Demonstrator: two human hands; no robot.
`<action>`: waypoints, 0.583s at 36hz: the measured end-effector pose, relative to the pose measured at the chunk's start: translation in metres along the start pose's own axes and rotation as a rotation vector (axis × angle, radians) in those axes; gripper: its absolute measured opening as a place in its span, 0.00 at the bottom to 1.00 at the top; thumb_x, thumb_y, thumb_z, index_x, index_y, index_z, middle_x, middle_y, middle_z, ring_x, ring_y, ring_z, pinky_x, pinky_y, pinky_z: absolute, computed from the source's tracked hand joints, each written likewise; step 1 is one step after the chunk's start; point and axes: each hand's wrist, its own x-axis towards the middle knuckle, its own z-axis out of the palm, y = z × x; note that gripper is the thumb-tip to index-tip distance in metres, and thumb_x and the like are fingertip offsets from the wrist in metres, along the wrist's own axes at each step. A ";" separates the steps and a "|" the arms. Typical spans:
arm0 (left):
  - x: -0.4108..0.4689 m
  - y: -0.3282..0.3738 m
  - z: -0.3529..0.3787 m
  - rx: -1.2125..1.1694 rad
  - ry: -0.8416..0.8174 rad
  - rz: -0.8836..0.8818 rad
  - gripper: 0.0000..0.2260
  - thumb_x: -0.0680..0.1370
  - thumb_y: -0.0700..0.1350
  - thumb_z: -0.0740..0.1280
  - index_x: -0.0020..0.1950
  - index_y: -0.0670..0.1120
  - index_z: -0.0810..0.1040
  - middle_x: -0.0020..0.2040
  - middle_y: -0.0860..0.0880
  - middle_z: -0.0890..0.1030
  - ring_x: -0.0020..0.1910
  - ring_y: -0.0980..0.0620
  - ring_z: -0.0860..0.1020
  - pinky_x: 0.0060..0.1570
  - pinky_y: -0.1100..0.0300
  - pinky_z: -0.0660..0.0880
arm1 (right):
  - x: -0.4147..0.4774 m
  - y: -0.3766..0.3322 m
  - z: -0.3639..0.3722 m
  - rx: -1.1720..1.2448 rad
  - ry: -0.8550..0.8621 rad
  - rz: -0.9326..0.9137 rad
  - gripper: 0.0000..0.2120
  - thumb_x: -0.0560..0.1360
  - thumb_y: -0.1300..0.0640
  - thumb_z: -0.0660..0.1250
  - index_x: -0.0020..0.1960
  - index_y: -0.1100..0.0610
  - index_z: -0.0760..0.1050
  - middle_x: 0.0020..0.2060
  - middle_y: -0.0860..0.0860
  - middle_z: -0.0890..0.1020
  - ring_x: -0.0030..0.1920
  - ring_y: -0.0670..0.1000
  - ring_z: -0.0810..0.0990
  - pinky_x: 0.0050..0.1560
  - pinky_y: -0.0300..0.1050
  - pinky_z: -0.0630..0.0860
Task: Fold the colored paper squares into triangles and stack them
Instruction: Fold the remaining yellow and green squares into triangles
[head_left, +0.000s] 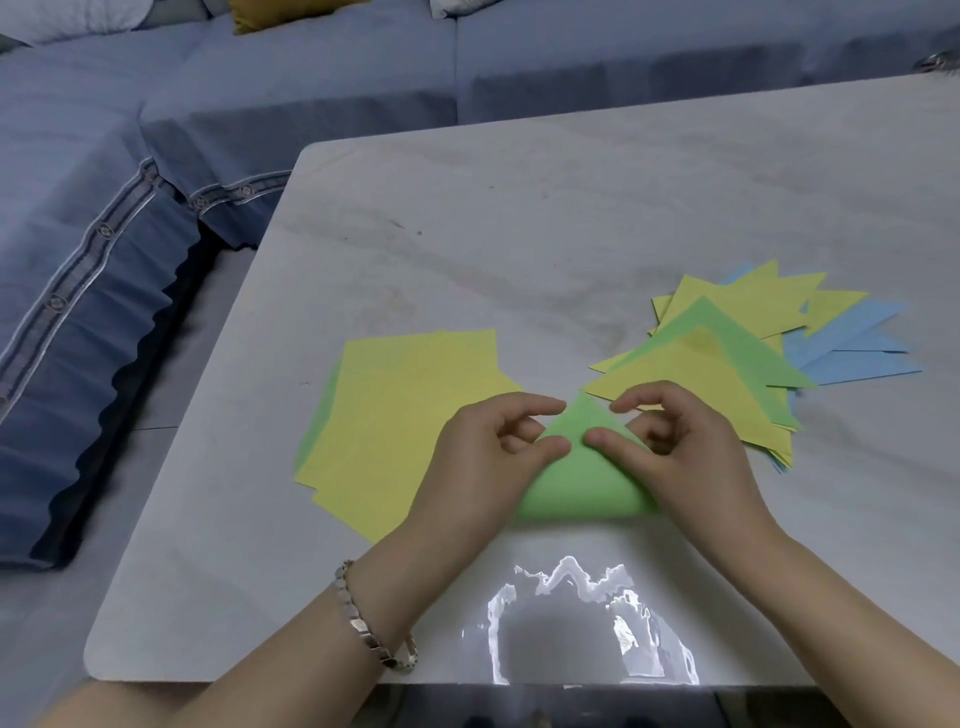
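Note:
A green paper (579, 475) lies doubled over into a triangle at the table's middle front, its near fold still rounded and its tip pointing away from me. My left hand (488, 457) pinches the triangle's left side near the tip with thumb and curled fingers. My right hand (675, 447) pinches the right side the same way. To the left lies a stack of flat squares (405, 415), yellow on top with green under it. To the right sits a loose pile of folded triangles (727, 353) in yellow, green and blue.
The pale marble-look table (519, 234) ends in a rounded corner at the far left. A blue sofa (156, 182) wraps round the table's left and back sides. A glossy reflection (582, 634) shows on the table's near edge.

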 end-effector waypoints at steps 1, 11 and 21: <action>-0.001 0.001 0.001 -0.004 0.009 0.008 0.15 0.70 0.38 0.73 0.41 0.60 0.78 0.32 0.56 0.74 0.28 0.63 0.69 0.33 0.75 0.68 | 0.000 -0.001 0.000 0.018 0.000 0.007 0.10 0.65 0.55 0.75 0.40 0.46 0.75 0.24 0.54 0.72 0.26 0.45 0.66 0.28 0.33 0.63; -0.010 0.002 0.005 0.006 0.055 0.039 0.14 0.71 0.38 0.71 0.41 0.58 0.80 0.30 0.64 0.78 0.30 0.66 0.74 0.35 0.77 0.67 | -0.001 -0.014 0.001 0.059 0.030 0.006 0.10 0.66 0.63 0.74 0.36 0.48 0.80 0.30 0.41 0.82 0.30 0.38 0.75 0.35 0.25 0.69; -0.012 0.005 0.010 -0.093 0.135 0.016 0.13 0.68 0.39 0.74 0.38 0.59 0.80 0.29 0.62 0.79 0.29 0.66 0.74 0.35 0.77 0.68 | -0.003 -0.018 0.001 0.102 0.009 -0.013 0.12 0.67 0.65 0.73 0.37 0.47 0.80 0.30 0.35 0.81 0.33 0.34 0.77 0.37 0.23 0.69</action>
